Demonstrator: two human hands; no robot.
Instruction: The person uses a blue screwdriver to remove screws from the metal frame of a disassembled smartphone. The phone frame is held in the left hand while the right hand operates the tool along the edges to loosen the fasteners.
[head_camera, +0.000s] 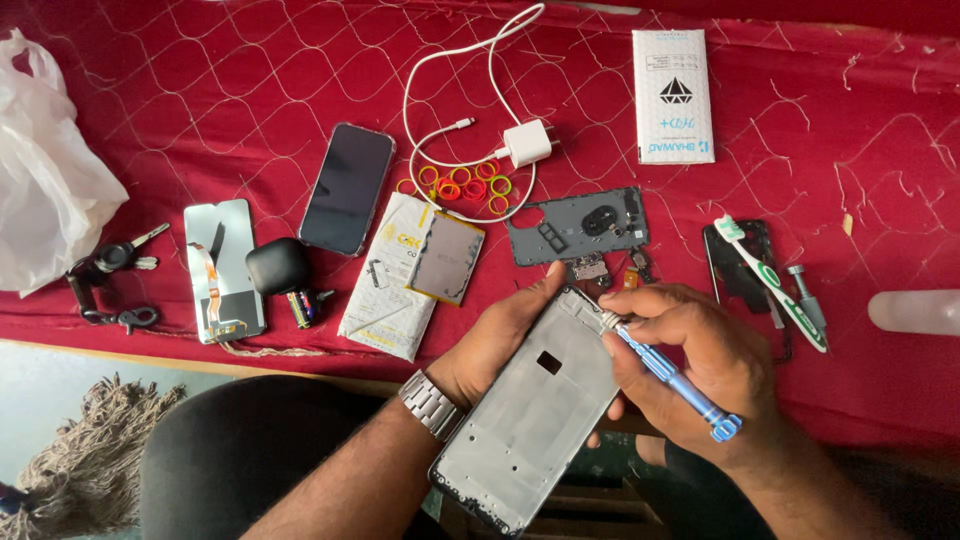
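My left hand (500, 335) grips a bare grey phone frame (530, 420) from its left side, thumb at the top corner. My right hand (690, 360) holds a blue screwdriver (670, 375) with its metal tip touching the frame's upper right corner. A dark plastic inner cover (575, 225) lies on the red cloth just beyond the hands, with small loose parts (600, 270) next to it.
On the red quilted cloth (200, 120) lie a black phone (348, 188), a screen panel with flex cable (222, 270), a black earbud case (277, 265), a battery (445, 258), white charger and cable (525, 143), coloured rubber bands (465, 185), a toothbrush (775, 280), keys (115, 260), a white box (672, 95).
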